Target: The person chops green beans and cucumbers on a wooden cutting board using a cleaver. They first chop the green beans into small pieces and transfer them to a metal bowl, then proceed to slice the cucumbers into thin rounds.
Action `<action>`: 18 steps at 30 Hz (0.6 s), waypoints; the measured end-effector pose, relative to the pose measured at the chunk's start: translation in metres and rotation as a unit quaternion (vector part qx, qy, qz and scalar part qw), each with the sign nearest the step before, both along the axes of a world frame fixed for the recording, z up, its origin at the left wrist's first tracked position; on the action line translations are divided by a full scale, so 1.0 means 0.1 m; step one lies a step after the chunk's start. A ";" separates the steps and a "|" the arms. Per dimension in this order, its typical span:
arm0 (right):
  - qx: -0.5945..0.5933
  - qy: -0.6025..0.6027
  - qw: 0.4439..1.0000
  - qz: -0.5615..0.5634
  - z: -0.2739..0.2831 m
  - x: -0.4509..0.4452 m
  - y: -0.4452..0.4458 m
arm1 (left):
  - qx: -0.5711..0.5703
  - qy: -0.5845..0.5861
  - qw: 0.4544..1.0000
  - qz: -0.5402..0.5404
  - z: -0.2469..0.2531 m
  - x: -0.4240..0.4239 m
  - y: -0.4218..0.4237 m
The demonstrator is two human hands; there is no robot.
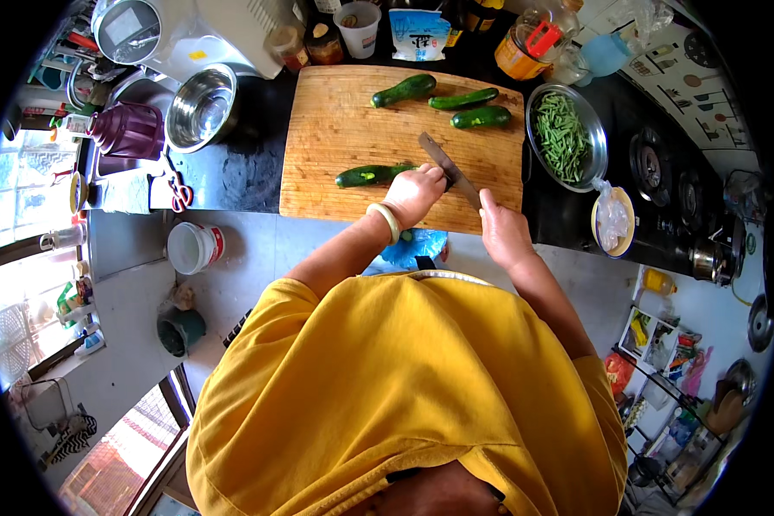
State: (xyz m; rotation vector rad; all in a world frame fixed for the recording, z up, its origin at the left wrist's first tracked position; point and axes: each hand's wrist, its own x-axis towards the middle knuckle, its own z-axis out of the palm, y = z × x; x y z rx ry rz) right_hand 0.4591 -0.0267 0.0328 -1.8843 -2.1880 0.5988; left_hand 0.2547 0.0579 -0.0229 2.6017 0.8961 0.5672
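My left hand [418,192], with a pale bangle at the wrist, presses on a dark green zucchini [367,177] lying crosswise on a wooden cutting board [326,129]. Its fingers cover the zucchini's right part. In my right hand [504,227] is a kitchen knife [461,180], whose blade slants up and left across the board, close beside my left fingertips. The fist hides the knife's handle. Farther back on the board lie a thick zucchini [405,90], a slim one [464,99] and a short one [481,117], all apart from my hands.
Right of the board stands a metal bowl of cut green beans [560,135], near a small bowl with a plastic bag [613,222]. An empty steel basin [201,109] and red-handled scissors [179,192] are on the left. Jars and a salt bag [419,35] line the back.
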 end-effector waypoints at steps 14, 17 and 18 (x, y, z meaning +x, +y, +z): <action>-0.048 -0.019 0.999 -0.017 -0.02 -0.02 0.08 | -0.004 -0.022 1.000 0.013 -0.05 -0.02 -0.01; -0.021 -0.015 1.000 0.009 0.20 -0.03 0.04 | -0.013 -0.027 0.999 0.013 -0.06 -0.03 -0.05; -0.027 -0.015 0.999 0.012 0.22 -0.03 0.05 | -0.013 -0.030 0.999 0.010 -0.06 -0.03 -0.04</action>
